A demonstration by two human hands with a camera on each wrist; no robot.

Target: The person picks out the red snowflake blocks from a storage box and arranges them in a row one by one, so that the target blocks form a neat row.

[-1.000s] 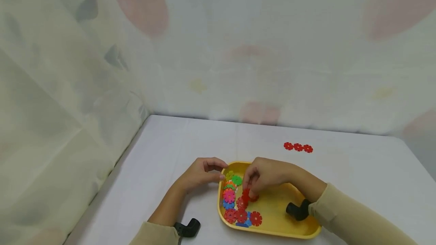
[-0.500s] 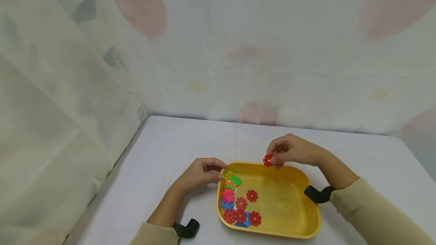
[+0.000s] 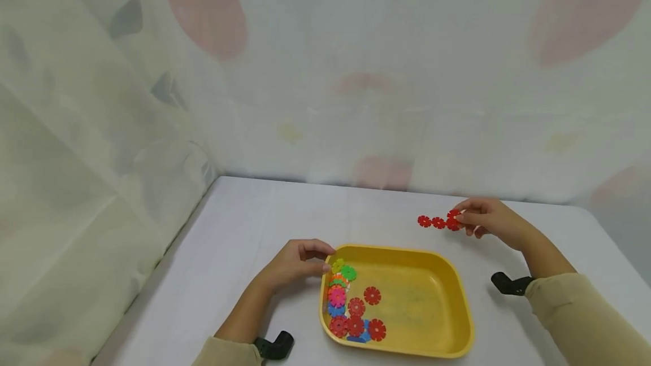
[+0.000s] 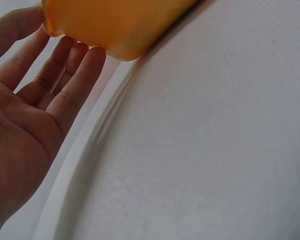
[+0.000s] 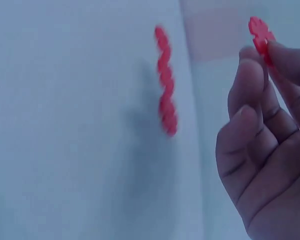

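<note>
We count three red discs (image 3: 438, 222) chained right of centre; our right hand (image 3: 488, 221) pinches a fourth (image 5: 260, 34); left hand (image 3: 295, 264), fingers relaxed, touches the tray (image 3: 447, 281), several discs left.

1. Your table (image 3: 264, 219) is white, with curtain along its back and left edges.
2. On it lie a yellow tray (image 3: 447, 287) and, well apart, a row of red discs (image 3: 431, 222).

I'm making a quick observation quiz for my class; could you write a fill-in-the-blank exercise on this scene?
1. The right hand pinches a small ____ plastic flower-shaped disc.
2. The left hand touches the rim of the ____ plastic tray.
3. A row of ____ joined red discs lies on the white table.

Missing words: red; yellow; three
</note>
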